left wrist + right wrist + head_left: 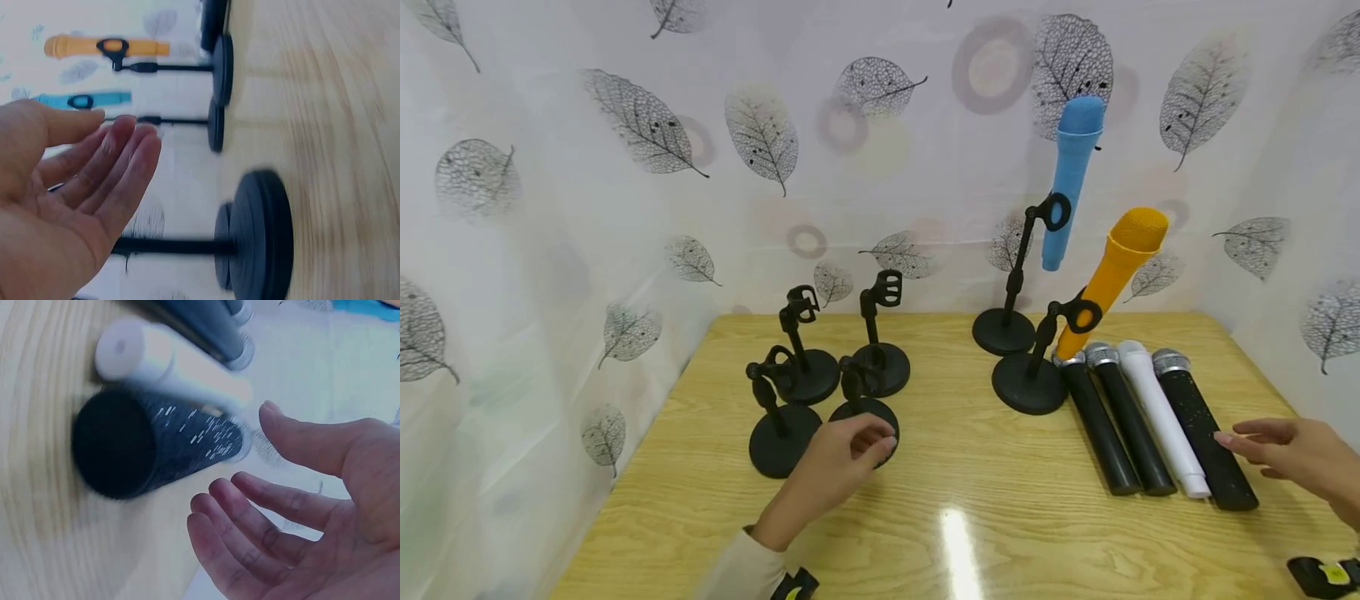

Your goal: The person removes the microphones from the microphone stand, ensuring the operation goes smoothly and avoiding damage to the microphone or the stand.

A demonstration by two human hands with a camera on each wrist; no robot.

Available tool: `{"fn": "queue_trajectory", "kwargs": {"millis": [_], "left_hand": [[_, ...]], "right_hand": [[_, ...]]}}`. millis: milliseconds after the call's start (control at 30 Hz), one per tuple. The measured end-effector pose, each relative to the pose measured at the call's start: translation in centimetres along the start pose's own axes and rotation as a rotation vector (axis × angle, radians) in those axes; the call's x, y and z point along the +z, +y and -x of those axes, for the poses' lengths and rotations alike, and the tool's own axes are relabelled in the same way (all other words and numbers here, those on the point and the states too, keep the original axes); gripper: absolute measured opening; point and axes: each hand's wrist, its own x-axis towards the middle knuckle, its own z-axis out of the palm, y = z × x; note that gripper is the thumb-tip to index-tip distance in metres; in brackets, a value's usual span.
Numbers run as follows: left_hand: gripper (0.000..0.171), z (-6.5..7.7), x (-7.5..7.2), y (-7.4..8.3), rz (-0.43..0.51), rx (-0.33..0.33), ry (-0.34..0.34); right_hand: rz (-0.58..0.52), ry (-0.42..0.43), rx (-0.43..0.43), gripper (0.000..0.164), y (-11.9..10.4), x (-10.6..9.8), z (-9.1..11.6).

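My left hand (pixel 835 458) hovers by the front right one of several black microphone stands (pixel 852 385), partly covering its round base. Its fingers are loosely bent, and in the left wrist view nothing lies between them; a stand base (pixel 269 231) shows beyond the palm. At the right, my right hand (pixel 1300 454) is beside a speckled black microphone (pixel 1202 425), thumb and fingers spread apart. In the right wrist view the lower end of that speckled microphone faces the camera, just off the fingertips, with a white microphone (pixel 175 362) alongside.
Two black microphones (pixel 1097 429) lie left of the white one. Behind them, one stand holds an orange microphone (pixel 1101 279) and another a blue microphone (pixel 1071 175), both tilted upward. A leaf-patterned sheet (pixel 925 167) backs the wooden table (pixel 955 467).
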Motion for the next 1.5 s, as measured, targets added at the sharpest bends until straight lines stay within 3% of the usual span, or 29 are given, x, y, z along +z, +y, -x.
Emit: {"fn": "queue_trajectory", "kwargs": {"millis": [167, 367, 500, 733, 933, 1233, 1500], "left_hand": [[0.016, -2.1, 2.2, 1.0, 0.092, 0.047, -0.158], [0.025, -5.4, 5.1, 1.6, 0.130, 0.057, -0.207], [0.032, -8.2, 7.0, 1.9, 0.174, 0.041, -0.185], [0.044, -13.3, 9.5, 2.4, 0.232, -0.045, -0.087], [0.054, -16.5, 11.2, 2.9, 0.275, -0.022, -0.048], [0.056, -19.8, 13.5, 5.1, 0.273, 0.037, -0.053], [0.042, -21.1, 14.3, 6.5, 0.294, 0.046, -0.042]], "right_hand": [[0.026, 0.018, -0.100, 0.085, -2.0, 0.3, 1.1], [0.056, 0.038, -0.204, 0.072, -4.6, 1.7, 2.2], [0.045, 0.029, -0.261, 0.069, -6.3, 2.4, 2.8], [0.017, 0.001, -0.355, 0.061, -8.7, 3.7, 3.7], [0.012, 0.015, -0.464, 0.056, -10.5, 5.3, 4.1], [-0.045, 0.004, -0.593, 0.054, -12.6, 6.9, 4.3], [-0.074, 0.023, -0.656, 0.049, -13.9, 7.8, 4.2]]}}
